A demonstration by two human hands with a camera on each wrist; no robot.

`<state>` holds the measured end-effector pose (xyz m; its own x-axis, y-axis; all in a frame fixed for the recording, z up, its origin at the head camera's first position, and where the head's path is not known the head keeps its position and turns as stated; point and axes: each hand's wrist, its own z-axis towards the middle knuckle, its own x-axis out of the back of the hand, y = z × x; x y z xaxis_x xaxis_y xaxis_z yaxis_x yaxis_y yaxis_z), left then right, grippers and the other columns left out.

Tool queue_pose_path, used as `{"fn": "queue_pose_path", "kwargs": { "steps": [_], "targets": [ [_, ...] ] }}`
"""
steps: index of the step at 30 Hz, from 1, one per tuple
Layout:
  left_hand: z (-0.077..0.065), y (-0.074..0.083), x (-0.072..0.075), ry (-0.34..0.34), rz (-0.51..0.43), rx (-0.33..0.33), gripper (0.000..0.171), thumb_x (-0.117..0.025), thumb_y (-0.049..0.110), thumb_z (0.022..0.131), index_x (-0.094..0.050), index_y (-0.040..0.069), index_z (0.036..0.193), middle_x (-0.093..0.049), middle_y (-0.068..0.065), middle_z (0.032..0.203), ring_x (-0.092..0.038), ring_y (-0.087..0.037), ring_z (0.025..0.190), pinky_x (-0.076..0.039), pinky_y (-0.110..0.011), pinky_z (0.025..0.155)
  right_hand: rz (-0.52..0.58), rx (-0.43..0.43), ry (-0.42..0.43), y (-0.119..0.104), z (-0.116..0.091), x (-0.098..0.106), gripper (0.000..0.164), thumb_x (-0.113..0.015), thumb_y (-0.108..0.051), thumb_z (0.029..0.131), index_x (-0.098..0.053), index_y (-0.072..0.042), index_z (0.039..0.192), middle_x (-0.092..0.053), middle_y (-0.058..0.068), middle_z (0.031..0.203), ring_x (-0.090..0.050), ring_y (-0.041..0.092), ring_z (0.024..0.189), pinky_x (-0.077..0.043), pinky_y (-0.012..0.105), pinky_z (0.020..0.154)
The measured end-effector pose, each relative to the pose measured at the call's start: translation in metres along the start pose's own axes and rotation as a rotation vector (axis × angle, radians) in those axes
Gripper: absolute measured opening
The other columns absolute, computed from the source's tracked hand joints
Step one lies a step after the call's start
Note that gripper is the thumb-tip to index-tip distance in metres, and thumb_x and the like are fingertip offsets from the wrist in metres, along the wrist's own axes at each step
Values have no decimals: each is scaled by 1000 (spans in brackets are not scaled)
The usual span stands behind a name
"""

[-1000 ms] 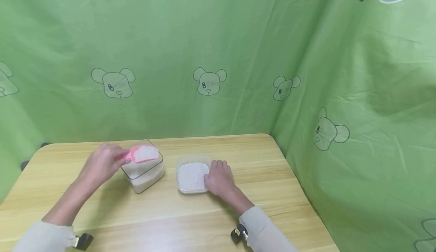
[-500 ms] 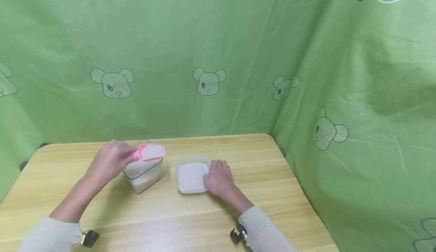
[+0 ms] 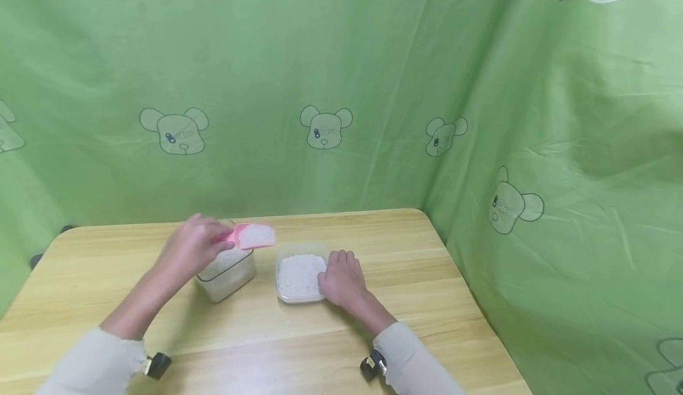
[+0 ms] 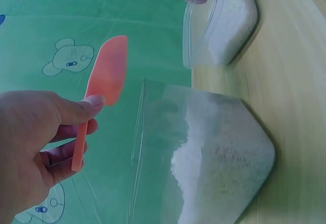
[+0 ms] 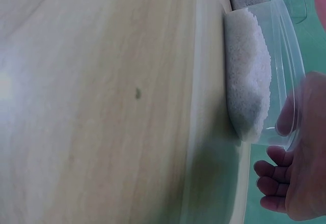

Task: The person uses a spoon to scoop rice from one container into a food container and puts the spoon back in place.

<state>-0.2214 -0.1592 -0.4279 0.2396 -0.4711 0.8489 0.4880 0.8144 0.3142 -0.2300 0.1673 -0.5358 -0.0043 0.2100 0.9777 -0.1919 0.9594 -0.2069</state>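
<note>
My left hand holds a pink scoop by its handle, thumb on top. White rice-like grains lie heaped in the scoop, which is raised just past the right rim of a tall clear container. That container is part filled with the same grains. To its right stands a lower clear plastic tub, its bed of white grains well below the rim. My right hand pinches the tub's right wall, thumb inside and fingers outside, as the right wrist view shows.
Both containers stand on a light wooden table, toward its back edge. A green curtain with bear-face prints hangs behind and along the right side. A small dark mark shows on the wood.
My left hand has carried the loaded scoop rightward, from over the tall container toward the tub. The right hand and the tub have stayed in place.
</note>
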Motion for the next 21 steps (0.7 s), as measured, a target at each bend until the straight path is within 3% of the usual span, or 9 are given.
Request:
{"fn": "queue_pose_path", "kwargs": {
  "steps": [6,14,21],
  "targets": [
    [6,7,-8,-37,1,-12,22,-86,11,81,-80,4,101,-81,-13,98,-73,-32,94,-49,-60,109,11,3,11,0,0,0,22,-46,-26,92,-48,-4,95,-44,9,90,-38,26,87,-36,36,79],
    [12,16,-15,-44,11,-46,23,-87,10,80,-80,4,101,-80,-13,99,-75,-31,93,-44,-62,115,18,2,3,-1,1,1,22,-46,-26,93,-48,-4,96,-44,9,91,-37,27,86,-35,35,78],
    [16,23,-20,-17,20,-90,23,-88,9,78,-81,5,99,-80,-13,96,-71,-29,89,-55,-54,102,8,8,2,0,0,3,22,-46,-26,93,-47,-4,95,-43,9,90,-36,26,86,-34,35,77]
  ]
}}
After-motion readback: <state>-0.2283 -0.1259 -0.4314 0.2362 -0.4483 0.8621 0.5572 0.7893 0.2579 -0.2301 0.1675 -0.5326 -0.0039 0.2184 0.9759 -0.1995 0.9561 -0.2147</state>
